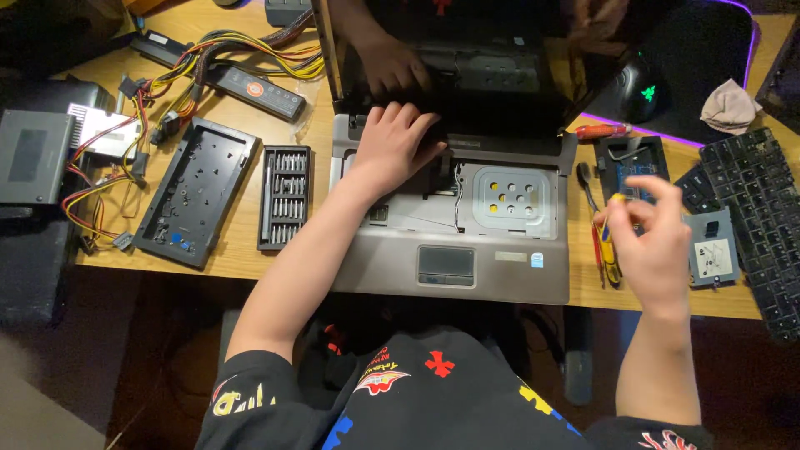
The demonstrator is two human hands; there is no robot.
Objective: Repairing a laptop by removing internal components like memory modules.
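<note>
Silver laptop [450, 242] lies under the flat, unclenched left hand [398, 142]; right hand [654, 242] pinches a yellow-tipped screwdriver [612, 229].

Single head-worn view, looking steeply down from the near side at close range onto the tabletop [250, 258] and opened laptop [454, 242].

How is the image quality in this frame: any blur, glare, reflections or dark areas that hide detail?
Head view: the right hand is motion-blurred, so what its fingertips pinch stays unclear; the left hand on the laptop is sharp. The dark, glossy screen mirrors that hand. A purple glow rims the mouse pad. The space below the desk is deep in shadow. Desk edges bow slightly, as from a wide lens.
</note>
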